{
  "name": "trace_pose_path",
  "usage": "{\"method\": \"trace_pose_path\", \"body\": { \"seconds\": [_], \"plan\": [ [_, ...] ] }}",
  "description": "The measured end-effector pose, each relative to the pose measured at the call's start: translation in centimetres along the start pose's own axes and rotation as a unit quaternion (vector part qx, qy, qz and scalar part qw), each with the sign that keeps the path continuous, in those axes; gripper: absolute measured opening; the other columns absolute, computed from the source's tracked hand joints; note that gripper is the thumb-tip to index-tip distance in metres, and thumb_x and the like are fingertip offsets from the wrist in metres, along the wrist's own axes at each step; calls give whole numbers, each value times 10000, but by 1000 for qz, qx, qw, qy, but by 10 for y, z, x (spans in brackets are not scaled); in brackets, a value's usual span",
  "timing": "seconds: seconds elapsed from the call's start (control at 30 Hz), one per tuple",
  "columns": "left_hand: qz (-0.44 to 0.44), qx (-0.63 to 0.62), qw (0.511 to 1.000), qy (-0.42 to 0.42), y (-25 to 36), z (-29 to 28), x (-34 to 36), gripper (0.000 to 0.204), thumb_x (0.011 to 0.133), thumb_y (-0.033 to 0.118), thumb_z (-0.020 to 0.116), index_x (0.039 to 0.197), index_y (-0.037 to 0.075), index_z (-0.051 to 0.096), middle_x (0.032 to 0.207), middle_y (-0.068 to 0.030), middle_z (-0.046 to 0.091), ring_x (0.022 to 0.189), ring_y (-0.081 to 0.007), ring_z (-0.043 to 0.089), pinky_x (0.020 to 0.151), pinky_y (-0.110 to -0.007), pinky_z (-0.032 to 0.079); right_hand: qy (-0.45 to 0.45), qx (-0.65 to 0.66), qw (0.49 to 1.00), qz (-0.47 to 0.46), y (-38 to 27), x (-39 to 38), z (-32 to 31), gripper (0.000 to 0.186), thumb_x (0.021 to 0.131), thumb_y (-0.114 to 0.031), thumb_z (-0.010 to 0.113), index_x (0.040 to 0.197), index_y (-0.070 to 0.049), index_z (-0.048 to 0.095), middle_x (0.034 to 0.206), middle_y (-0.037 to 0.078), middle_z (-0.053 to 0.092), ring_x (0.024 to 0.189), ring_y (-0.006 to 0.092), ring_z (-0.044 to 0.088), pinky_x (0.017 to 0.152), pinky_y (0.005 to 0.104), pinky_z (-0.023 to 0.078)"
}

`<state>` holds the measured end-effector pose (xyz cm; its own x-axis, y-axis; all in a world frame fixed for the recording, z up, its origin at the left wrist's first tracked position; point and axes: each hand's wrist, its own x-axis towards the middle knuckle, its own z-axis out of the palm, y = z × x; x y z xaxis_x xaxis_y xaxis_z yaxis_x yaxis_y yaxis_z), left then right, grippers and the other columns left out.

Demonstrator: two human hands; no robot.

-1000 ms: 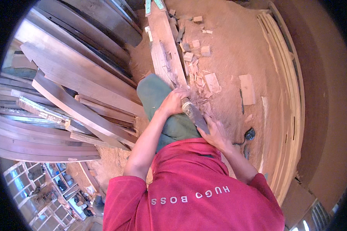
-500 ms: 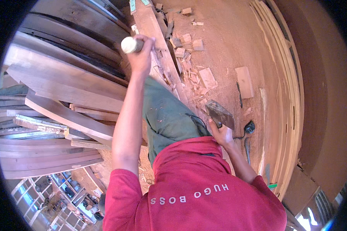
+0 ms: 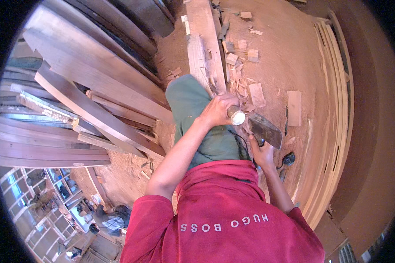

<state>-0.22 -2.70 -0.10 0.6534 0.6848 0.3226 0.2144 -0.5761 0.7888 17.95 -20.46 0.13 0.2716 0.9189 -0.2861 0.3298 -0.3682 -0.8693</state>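
My left hand (image 3: pixel 219 109) is closed round a thick wooden chisel handle (image 3: pixel 238 117), its pale round end facing up. The blade is hidden below the hand. Just to the right, my right hand (image 3: pixel 262 154) grips the short dark handle of a worn brown mallet (image 3: pixel 266 130) with a block-shaped head. The mallet head lies close to the chisel handle, with a small gap between them. My green-trousered leg (image 3: pixel 186 94) rests over a long wooden beam (image 3: pixel 205 28), which runs away from me. A paler piece of wood (image 3: pixel 196 51) lies along it.
Wood chips (image 3: pixel 239 81) and small offcuts (image 3: pixel 253 55) litter the floor right of the beam. A flat block (image 3: pixel 294 108) and a black tape measure (image 3: pixel 289 158) lie further right. Curved boards (image 3: pixel 87 83) are stacked at left; long planks (image 3: pixel 338 87) line the right. Another person (image 3: pixel 112 219) is behind at left.
My left hand has come back toward me with the chisel, from over the beam to beside the mallet. My right hand keeps hold of the mallet. The view has shifted.
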Motion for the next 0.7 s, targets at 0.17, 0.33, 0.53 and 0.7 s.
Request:
{"method": "trace_pose_path", "body": {
  "seconds": [0.17, 0.33, 0.53, 0.7],
  "plan": [
    [-28, 7, 1000, -10, -6, -2, -7, 340, 558, 164, 786, 788, 54, 562, 813, -118, 615, 826, -332, 608, 752, -407, 471, -46, -4, 997, 66, 3, -11, 0, 306, 907, -214, 643, 1106, 18, 625, 970, 127, 655, 920, 232, 616, 840, 348, 476],
    [-13, -14, 1000, -17, -10, -12, -5, 355, 553, 179, 787, 801, 41, 573, 812, -125, 614, 821, -342, 605, 745, -412, 475, -36, -67, 996, -37, -21, -16, 3, 310, 897, -222, 637, 1100, 12, 640, 1018, 189, 676, 942, 326, 647, 856, 387, 489],
    [-1, -26, 999, -21, -16, -24, -11, 351, 555, 174, 780, 802, 32, 575, 818, -132, 619, 806, -349, 607, 730, -416, 488, -5, -67, 957, -282, -73, -27, -14, 249, 901, -175, 628, 1088, -10, 620, 933, 154, 685, 786, 311, 669, 746, 358, 532],
    [-2, -41, 999, -26, -12, -27, -9, 266, 603, 171, 753, 780, 62, 586, 751, -115, 618, 744, -331, 621, 687, -415, 486, -58, 99, 919, -376, -119, -16, -9, 207, 915, -191, 612, 1039, -30, 572, 737, 126, 645, 645, 313, 649, 639, 380, 528]
  ]
}}
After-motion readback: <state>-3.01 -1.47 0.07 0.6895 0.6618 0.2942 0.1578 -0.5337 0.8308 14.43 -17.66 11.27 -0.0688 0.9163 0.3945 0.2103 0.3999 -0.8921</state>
